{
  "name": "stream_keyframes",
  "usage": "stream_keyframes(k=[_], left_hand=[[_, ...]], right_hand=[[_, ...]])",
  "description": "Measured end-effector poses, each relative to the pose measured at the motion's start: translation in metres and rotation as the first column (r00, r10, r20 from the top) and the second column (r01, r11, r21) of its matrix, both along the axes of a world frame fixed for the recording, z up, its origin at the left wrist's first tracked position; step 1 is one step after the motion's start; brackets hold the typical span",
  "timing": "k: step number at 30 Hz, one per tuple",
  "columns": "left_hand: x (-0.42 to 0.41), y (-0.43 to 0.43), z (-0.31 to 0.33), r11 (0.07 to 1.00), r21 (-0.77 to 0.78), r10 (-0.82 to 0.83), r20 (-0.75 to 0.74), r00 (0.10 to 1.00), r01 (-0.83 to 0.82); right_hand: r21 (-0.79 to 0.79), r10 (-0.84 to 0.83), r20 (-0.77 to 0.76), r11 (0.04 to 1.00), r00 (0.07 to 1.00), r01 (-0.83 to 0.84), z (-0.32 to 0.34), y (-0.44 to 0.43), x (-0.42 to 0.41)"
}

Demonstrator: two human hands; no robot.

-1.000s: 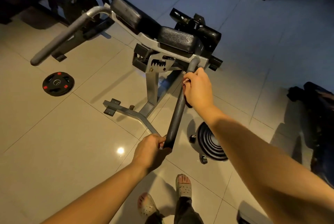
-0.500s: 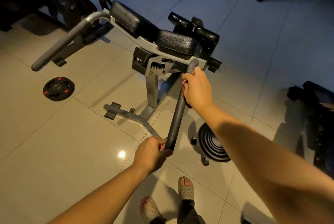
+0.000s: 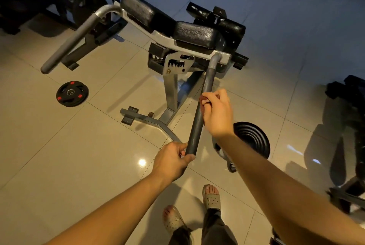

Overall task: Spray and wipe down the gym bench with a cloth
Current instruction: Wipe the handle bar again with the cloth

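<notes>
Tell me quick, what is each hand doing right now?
Left-hand grip: closed round the near end of the bar.
Right-hand grip: closed round the middle of the same bar.

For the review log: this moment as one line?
left hand: grips handle bar end | right hand: grips it mid-length | bench pads: untouched

left hand (image 3: 171,162): gripping near end of handle bar (image 3: 208,83) | right hand (image 3: 216,115): curled round bar midway, dark red scrap at fingers, unclear | gym bench (image 3: 194,34): black pads, far centre | weight plate (image 3: 72,93): flat on tiled floor (image 3: 59,156), left | ribbed black disc (image 3: 254,138): just right of bar
</notes>
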State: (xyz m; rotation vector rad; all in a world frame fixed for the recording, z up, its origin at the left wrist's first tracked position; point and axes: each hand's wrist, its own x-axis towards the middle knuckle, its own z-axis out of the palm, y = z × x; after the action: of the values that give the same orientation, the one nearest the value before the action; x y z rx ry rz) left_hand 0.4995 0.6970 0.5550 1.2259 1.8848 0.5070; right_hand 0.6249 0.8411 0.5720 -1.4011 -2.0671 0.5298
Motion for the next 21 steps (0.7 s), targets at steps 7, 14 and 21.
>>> stream_keyframes(k=[7,14,21], left_hand=[[0.004,-0.001,-0.005,0.999,-0.017,0.026,-0.04,0.999,-0.027],[0.005,-0.002,-0.005,0.999,-0.005,0.052,-0.012,0.999,-0.052],[0.005,0.001,-0.006,1.0,-0.014,0.018,-0.06,0.998,-0.019]], right_hand=[[-0.174,0.053,-0.162,0.981,0.985,-0.082,-0.029,-0.105,0.025],[-0.142,-0.193,-0.277,0.977,0.941,0.158,-0.001,0.007,-0.006],[-0.243,-0.151,-0.367,0.968,0.918,0.062,-0.03,-0.09,0.015]])
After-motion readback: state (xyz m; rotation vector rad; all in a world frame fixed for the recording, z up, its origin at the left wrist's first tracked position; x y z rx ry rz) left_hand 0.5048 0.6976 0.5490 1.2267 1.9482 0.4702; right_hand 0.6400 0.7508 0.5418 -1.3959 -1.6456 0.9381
